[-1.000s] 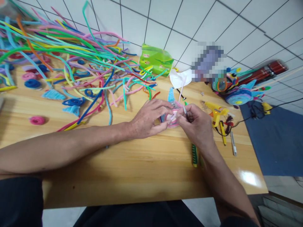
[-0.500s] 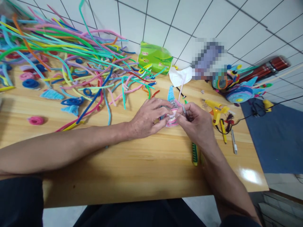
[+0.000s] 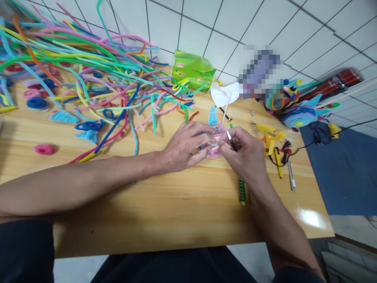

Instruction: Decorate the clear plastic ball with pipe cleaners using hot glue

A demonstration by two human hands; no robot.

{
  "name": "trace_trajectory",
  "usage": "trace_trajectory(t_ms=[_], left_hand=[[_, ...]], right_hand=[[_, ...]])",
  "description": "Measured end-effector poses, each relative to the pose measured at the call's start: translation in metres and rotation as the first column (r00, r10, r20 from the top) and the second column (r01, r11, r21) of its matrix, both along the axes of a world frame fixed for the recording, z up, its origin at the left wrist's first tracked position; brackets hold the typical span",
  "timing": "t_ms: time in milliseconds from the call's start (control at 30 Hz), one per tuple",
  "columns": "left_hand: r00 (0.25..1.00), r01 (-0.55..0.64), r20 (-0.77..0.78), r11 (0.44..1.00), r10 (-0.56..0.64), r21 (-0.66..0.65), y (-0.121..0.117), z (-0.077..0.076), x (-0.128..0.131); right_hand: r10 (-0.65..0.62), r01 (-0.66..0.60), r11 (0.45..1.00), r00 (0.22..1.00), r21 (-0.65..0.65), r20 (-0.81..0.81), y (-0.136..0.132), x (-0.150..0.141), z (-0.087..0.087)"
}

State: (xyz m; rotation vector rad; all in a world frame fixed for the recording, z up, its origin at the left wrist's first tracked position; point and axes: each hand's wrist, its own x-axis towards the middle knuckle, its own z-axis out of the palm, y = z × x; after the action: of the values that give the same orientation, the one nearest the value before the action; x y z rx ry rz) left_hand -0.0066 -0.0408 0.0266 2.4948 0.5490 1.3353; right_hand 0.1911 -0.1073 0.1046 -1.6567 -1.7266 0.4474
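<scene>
In the head view, my left hand [image 3: 190,145] lies over a pink-and-white coiled pipe-cleaner piece [image 3: 214,153], its fingers closed on the left side. My right hand [image 3: 244,151] pinches at the coil's right side, thumb and forefinger together. A small shiny pointed tip [image 3: 229,135] shows by the right fingers; what it belongs to is mostly hidden. Below that hand, a green-and-yellow tool handle [image 3: 242,192] pokes out. Just beyond the coil stands a light-blue fuzzy triangle [image 3: 212,116]; a pale pink pipe cleaner [image 3: 226,108] rises beside it. The fingers cover the coil's middle.
Many coloured pipe cleaners [image 3: 97,59] spread across the left and back. A green packet [image 3: 193,70] and white paper [image 3: 225,94] lie by the tiled wall. Rightward are a yellow glue gun [image 3: 269,137], a yellow cutter [image 3: 278,163], a finished-looking coiled figure [image 3: 299,116] and a red flask [image 3: 332,86].
The shiny tip by my right fingers has turned slightly and catches more light. Both hands stay nearly in place on the coil.
</scene>
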Motion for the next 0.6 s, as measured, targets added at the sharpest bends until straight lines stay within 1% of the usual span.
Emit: trace_trajectory(t_ms=[200,300,367,433,533,600], left_hand=[[1.000,0.005,0.016,0.999,-0.006,0.047,0.000,0.001,0.000],[1.000,-0.015,-0.016,0.998,0.016,0.066,0.000,0.002,-0.001],[0.998,-0.029,-0.050,0.998,0.032,0.063,0.000,0.003,-0.001],[0.997,-0.034,-0.063,0.997,0.038,0.064,0.000,0.004,-0.002],[0.999,-0.019,-0.031,0.997,0.021,0.070,0.001,0.005,-0.002],[1.000,-0.007,-0.004,0.998,0.007,0.068,0.001,0.006,-0.002]], right_hand=[[0.002,-0.004,0.999,0.999,0.036,0.044,-0.001,-0.004,-0.001],[0.022,-0.022,1.000,1.000,-0.008,0.016,0.000,-0.001,0.002],[0.047,-0.048,0.997,0.999,-0.054,-0.023,-0.001,0.003,0.008],[0.069,-0.071,0.995,0.997,-0.067,-0.030,-0.004,0.009,0.018],[0.084,-0.083,0.996,0.995,-0.029,0.045,-0.010,0.018,0.032],[0.092,-0.093,0.996,0.992,0.008,0.092,-0.015,0.023,0.036]])
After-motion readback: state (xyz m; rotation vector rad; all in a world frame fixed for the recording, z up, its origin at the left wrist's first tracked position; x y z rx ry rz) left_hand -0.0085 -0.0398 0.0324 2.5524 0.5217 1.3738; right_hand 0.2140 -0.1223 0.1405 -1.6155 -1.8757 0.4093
